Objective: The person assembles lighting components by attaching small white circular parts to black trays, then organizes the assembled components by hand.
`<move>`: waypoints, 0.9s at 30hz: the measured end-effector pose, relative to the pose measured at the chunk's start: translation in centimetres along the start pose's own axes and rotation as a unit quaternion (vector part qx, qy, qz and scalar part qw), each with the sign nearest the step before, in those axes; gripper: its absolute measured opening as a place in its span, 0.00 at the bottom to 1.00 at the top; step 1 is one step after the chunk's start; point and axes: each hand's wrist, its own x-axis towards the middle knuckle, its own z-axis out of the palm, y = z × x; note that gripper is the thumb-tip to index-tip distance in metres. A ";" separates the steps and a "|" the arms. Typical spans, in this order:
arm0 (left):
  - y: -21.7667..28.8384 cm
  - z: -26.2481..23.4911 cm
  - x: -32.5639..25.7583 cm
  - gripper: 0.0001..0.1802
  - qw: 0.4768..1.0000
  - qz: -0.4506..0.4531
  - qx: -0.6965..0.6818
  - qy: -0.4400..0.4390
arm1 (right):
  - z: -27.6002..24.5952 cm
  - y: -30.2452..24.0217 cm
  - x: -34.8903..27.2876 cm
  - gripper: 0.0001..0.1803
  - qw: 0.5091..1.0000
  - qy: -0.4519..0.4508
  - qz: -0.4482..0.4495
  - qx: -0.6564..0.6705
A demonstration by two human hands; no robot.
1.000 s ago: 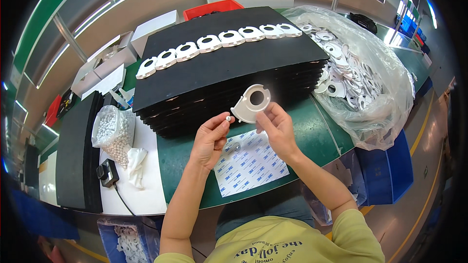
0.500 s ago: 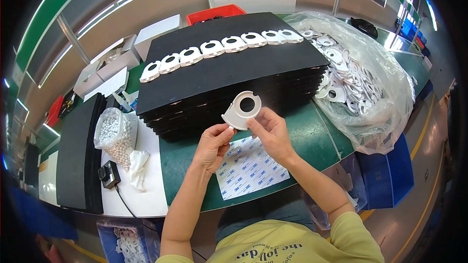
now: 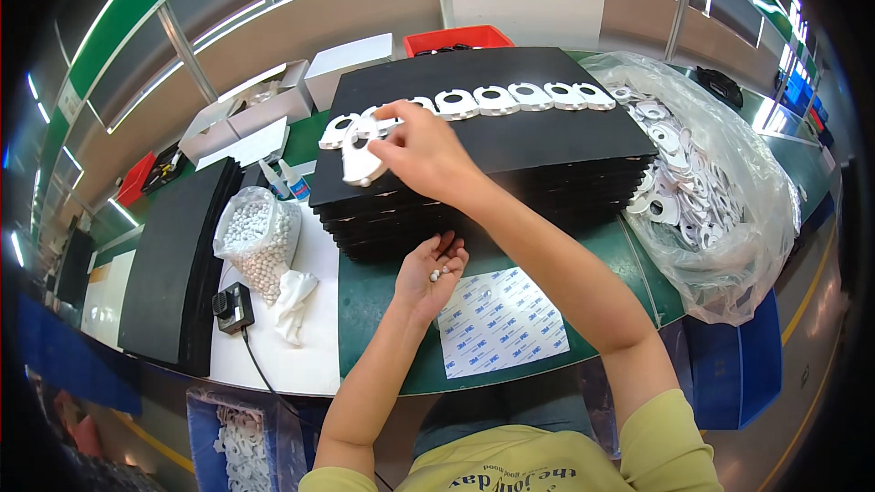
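Note:
Between the thumb and fingers of my right hand (image 3: 428,150) is a white plastic ring-shaped part (image 3: 361,167), tilted at the left front of a stack of black boards (image 3: 510,143). Along the top board runs a row of similar white parts (image 3: 493,102); my right hand hides some of them. My left hand (image 3: 421,287) is palm up in front of the stack, with a few small white balls (image 3: 439,273) in its half-curled fingers. Beside it on the green table lies a printed white sheet (image 3: 501,328).
To the left are an open bag of white balls (image 3: 260,237), small glue bottles (image 3: 293,182), a small black device (image 3: 233,307) with a cable, and more black boards (image 3: 178,264). A large clear bag of loose white parts (image 3: 684,173) stands right. A red bin (image 3: 456,39) sits behind.
My right hand has carried the white part up and left to the row, away from my left hand. My left hand has turned palm up, showing the balls. The view has shifted.

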 end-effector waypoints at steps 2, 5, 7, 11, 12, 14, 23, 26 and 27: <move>0.0 0.1 -0.1 0.12 1.000 -0.004 -0.021 0.008 | 1.7 1.2 2.1 0.19 0.997 -0.056 0.058 -0.003; 0.1 -0.2 0.1 0.13 1.000 -0.018 -0.021 0.002 | 2.5 1.1 3.1 0.17 0.984 -0.111 0.137 0.024; -0.3 -0.1 0.4 0.16 0.999 -0.023 -0.039 0.002 | 1.9 1.2 2.8 0.15 0.981 -0.125 0.144 0.023; -1.8 -0.6 2.0 0.18 1.000 -0.017 -0.001 -0.023 | -1.4 2.0 0.1 0.13 0.993 -0.026 0.074 0.086; -2.0 -0.7 2.2 0.18 0.999 -0.019 0.019 -0.046 | -2.6 2.2 -1.3 0.13 0.993 -0.021 0.080 0.080; -2.8 -0.6 2.6 0.17 0.996 -0.032 0.038 -0.072 | -5.6 2.2 -4.4 0.11 0.982 0.127 -0.099 0.101; -6.5 2.1 1.6 0.15 0.988 -0.017 0.140 -0.066 | -28.4 13.2 -17.9 0.13 0.890 0.342 0.045 -0.297; -7.4 3.2 1.5 0.15 0.984 -0.002 0.160 -0.076 | -34.2 16.6 -22.2 0.21 0.795 0.186 0.054 -0.575; -7.4 3.3 1.4 0.15 0.981 0.021 0.178 -0.070 | -34.5 16.6 -22.7 0.21 0.796 0.185 0.052 -0.574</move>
